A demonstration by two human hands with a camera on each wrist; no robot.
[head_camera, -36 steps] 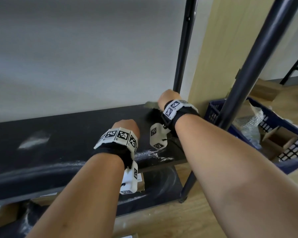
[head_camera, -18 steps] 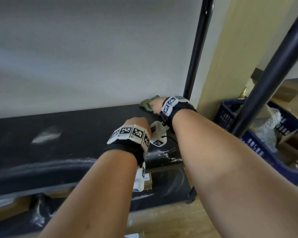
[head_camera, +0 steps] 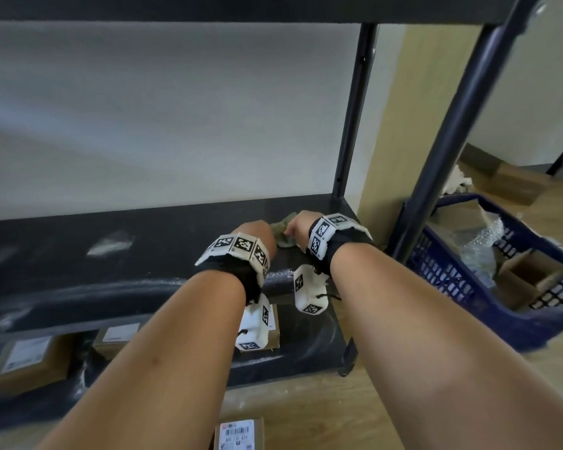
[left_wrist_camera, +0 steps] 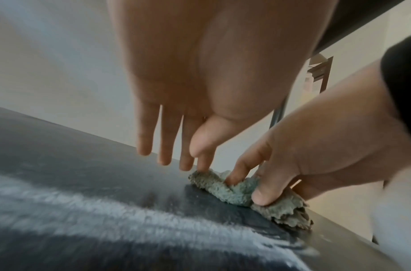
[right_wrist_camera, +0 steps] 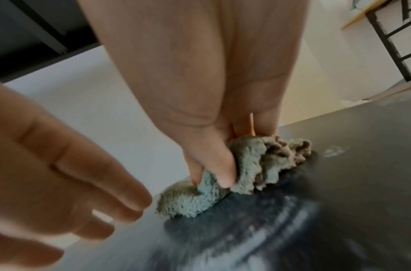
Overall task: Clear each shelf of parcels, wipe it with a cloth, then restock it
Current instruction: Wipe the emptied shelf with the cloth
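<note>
Black metal shelf [head_camera: 111, 254], head view: one grey-green cloth [head_camera: 281, 233] bunched at its far right end near the rear post [head_camera: 355, 108]. Right hand [head_camera: 298, 227] sits on the cloth; left hand [head_camera: 257, 230] just left of it, its fingers hidden behind the wrist. Three parcels [head_camera: 30, 358] on the lower shelf, one more on the floor. One blue basket [head_camera: 488, 287] at right, past the front post.

Left wrist view: left hand [left_wrist_camera: 199, 91], fingers straight and apart, one fingertip touching the cloth [left_wrist_camera: 225, 188].

Right wrist view: right hand [right_wrist_camera: 199, 82], thumb and fingers pinching the cloth [right_wrist_camera: 246, 168]; dust streaks nearer.
</note>
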